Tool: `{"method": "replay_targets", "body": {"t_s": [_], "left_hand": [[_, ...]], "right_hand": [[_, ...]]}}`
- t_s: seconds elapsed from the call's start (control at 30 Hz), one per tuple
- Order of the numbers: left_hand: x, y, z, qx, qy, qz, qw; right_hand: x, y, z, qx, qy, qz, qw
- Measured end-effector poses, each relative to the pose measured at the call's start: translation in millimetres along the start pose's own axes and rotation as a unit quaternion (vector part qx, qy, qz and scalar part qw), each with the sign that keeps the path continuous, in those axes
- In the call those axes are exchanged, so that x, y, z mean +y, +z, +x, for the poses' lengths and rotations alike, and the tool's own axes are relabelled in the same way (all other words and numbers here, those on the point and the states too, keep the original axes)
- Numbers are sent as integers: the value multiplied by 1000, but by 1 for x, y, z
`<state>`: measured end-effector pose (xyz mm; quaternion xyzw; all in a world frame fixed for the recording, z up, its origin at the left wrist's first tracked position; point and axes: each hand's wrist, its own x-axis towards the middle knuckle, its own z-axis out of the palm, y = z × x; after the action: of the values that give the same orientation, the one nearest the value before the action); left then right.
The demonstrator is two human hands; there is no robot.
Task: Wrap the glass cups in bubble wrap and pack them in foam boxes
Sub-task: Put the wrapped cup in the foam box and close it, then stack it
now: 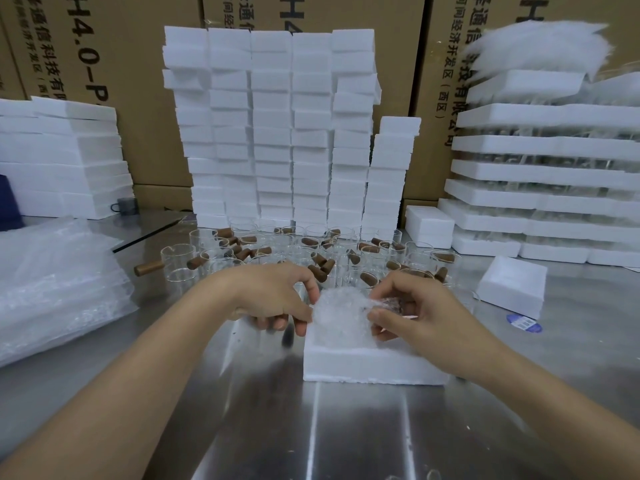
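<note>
Forearms reach forward; left hand [273,299] and right hand [412,306] each pinch one side of the bubble-wrapped cup [341,313] between them; it sits low over the foam box [363,370].

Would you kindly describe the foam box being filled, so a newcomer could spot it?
On the steel table, in front of the glass cups, one foam box lies nearest the person. It alone shows a bubble-wrapped bundle inside.

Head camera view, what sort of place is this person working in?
Likely a packing station in a warehouse or small factory: tall stacks of white foam boxes stand before printed cardboard cartons, and dozens of glass cups crowd a steel table beside a bubble wrap pile.
</note>
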<state>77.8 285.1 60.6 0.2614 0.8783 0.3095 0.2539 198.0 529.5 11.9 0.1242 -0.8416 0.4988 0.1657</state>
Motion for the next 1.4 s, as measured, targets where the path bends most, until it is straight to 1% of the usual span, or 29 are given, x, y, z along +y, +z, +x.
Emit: {"method": "replay_targets", "body": {"t_s": [0.07, 0.13, 0.2, 0.27, 0.3, 0.37, 0.4, 0.47, 0.57, 0.6, 0.7, 0.77, 0.87, 1.13, 1.27, 1.4], "left_hand": [[0, 0, 0, -1, 1, 0, 1000], [1, 0, -1, -4, 1, 1, 1000], [0, 0, -2, -1, 5, 0, 1000], [1, 0, -2, 32, 30, -16, 999], [2, 0, -2, 57, 54, -30, 996], [5, 0, -3, 95, 110, -30, 989], [8, 1, -5, 97, 134, -10, 986], [12, 4, -11, 69, 170, 47, 982], [16, 13, -11, 42, 196, 117, 973], [16, 15, -10, 46, 199, 124, 971], [14, 17, -5, 68, 193, 113, 972], [13, 18, -3, 76, 195, 112, 971], [13, 18, -3, 81, 192, 114, 971], [10, 16, 1, 68, 180, 127, 973], [8, 18, 3, 68, 180, 136, 972], [8, 21, 4, 51, 206, 136, 968]], "right_hand": [[3, 2, 1, -14, 32, 13, 999], [3, 1, 1, -24, 41, 8, 999], [1, -2, 1, -36, 17, -61, 997], [-2, -6, 0, -48, -13, -163, 985], [-2, -6, -1, -54, -19, -190, 980], [-2, -6, -1, -63, -14, -202, 977], [-1, -6, -1, -64, -11, -207, 976], [-2, -6, -1, -64, -14, -223, 973], [-4, -6, -2, -48, -28, -242, 969], [-4, -7, -3, -35, -32, -239, 970], [-7, -7, -6, 6, -36, -171, 985], [-9, -6, -6, 22, -52, -144, 988], [-7, -2, -6, 19, -69, -166, 984], [2, -3, -4, -11, -76, -203, 976], [1, -2, -2, -2, -64, -193, 979], [1, -1, -3, 2, -64, -191, 980]]}}
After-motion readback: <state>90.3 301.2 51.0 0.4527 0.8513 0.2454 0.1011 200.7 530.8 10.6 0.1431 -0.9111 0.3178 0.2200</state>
